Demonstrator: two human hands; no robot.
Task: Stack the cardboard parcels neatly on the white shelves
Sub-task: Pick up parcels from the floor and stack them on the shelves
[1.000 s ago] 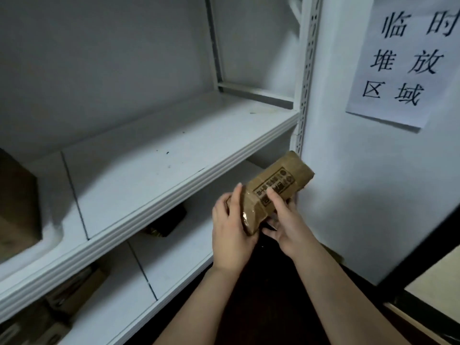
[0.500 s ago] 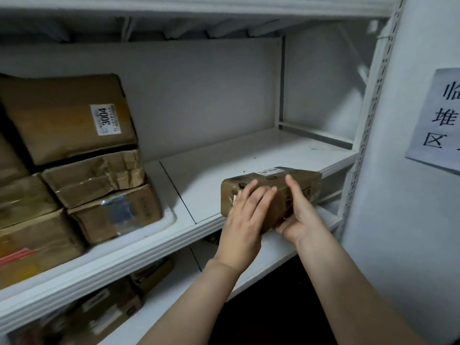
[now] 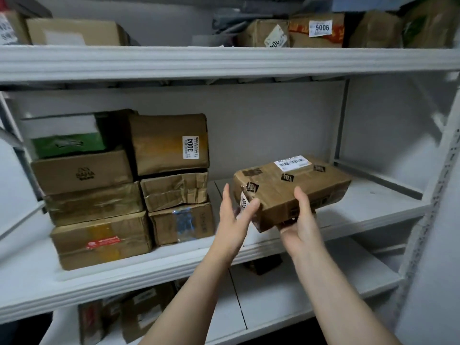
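A flat brown taped parcel (image 3: 291, 188) with a white barcode label is held over the middle white shelf (image 3: 361, 210), tilted with its near end lower. My right hand (image 3: 297, 220) grips its near right corner from below. My left hand (image 3: 235, 212) touches its near left end, thumb on the parcel's side and fingers spread. To the left on the same shelf stand two stacks of cardboard parcels, one topped by a box (image 3: 171, 143) labelled 3004.
The top shelf (image 3: 224, 62) carries several parcels, one labelled 5006 (image 3: 316, 31). The lower shelf (image 3: 311, 290) holds parcels at its left (image 3: 124, 317). A white slotted upright (image 3: 438, 195) and a wall bound the right side.
The view has swung up and left from the lower shelf edge. Both hands have lifted the parcel from below the shelf up over the middle shelf's right half.
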